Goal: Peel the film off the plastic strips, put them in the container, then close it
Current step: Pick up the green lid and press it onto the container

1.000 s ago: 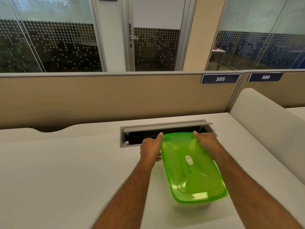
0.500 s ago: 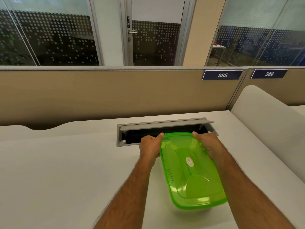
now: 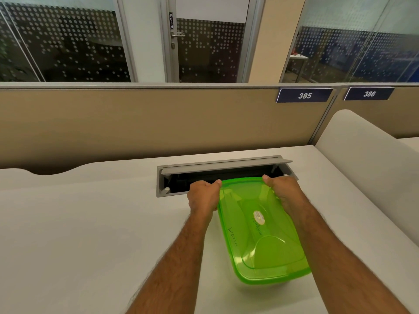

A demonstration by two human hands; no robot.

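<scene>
A translucent green lid [image 3: 260, 232] with a small white oval label covers the container, which stands on the white desk [image 3: 90, 234]. Only a faint clear wall of the container shows under the lid's near edge. My left hand [image 3: 203, 197] grips the lid's far left corner, thumb on top. My right hand [image 3: 283, 192] presses on the far right corner, fingers curled over the edge. No plastic strips or film are visible; the lid hides the inside.
Just behind the container a grey cable hatch [image 3: 224, 172] stands open in the desk. A beige partition [image 3: 158, 121] with number plates 385 and 386 runs along the back. A white side divider [image 3: 367, 164] rises at the right.
Both hands stay on the lid's far corners. The left fingers have curled tighter over the corner, and the view has tilted slightly downward.
</scene>
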